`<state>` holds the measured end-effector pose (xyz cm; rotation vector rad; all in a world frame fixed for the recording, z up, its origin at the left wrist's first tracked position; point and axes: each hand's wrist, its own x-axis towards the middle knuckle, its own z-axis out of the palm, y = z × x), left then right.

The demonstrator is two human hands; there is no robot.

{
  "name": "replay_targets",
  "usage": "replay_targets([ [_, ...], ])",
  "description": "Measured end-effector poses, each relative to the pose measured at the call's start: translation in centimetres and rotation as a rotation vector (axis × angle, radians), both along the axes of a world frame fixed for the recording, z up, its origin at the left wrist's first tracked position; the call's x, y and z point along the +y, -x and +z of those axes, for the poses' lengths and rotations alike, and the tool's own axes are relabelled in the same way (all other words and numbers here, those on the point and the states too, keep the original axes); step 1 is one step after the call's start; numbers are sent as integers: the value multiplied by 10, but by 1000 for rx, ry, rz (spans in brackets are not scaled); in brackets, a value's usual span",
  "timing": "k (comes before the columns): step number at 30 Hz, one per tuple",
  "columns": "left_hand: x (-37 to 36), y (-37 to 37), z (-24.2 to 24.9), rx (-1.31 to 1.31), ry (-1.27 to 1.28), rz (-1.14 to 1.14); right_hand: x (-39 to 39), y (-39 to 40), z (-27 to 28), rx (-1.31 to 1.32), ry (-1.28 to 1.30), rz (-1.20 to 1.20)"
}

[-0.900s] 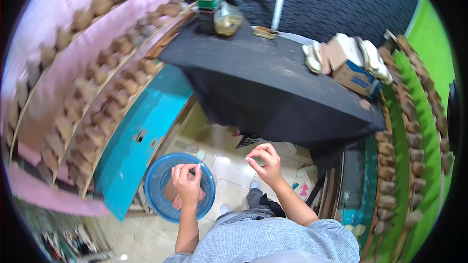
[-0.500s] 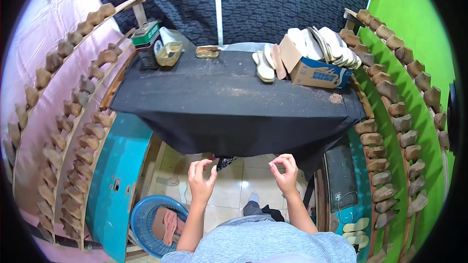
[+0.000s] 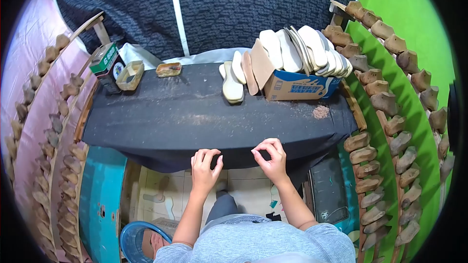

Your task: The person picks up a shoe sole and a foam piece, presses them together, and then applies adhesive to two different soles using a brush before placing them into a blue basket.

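My left hand [image 3: 204,169] hovers just in front of the near edge of the black-covered table [image 3: 161,122]. Its fingers are bent, with the thumb apart from them and nothing between. To the right, my right hand [image 3: 273,161] is raised at about the same height, its thumb and forefinger curved into a loose ring that holds nothing. Neither hand visibly grips anything. Farther back on the table stands a blue and white cardboard box [image 3: 304,86] filled with pale shoe soles [image 3: 312,46]. Several more soles [image 3: 233,87] lean or lie at the box's left side.
Racks of wooden shoe lasts [image 3: 382,102] curve along the right, with more lasts [image 3: 68,192] along the left. A green and dark tin [image 3: 106,66], a cut-open plastic container [image 3: 130,75] and a small tray [image 3: 168,70] stand back left. A blue basket [image 3: 127,243] is on the floor.
I have come closer to the table, and the view has shifted so the table sits lower and nearer. Both hands are now at its front edge, still with nothing in them.
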<state>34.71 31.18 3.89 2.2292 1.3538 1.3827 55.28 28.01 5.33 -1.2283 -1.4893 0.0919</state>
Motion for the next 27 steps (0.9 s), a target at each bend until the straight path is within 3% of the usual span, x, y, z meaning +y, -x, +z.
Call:
replay_targets([
  [8,110,-48,3,55,12,-92,99,-28,-7,-14,53,20],
  [17,280,-102,-7,335,-226,-113,226,-35,-17,-149,130,-106],
  [27,355,-137,-29,555,-274,-78,289,-41,-37,-238,159,-129],
])
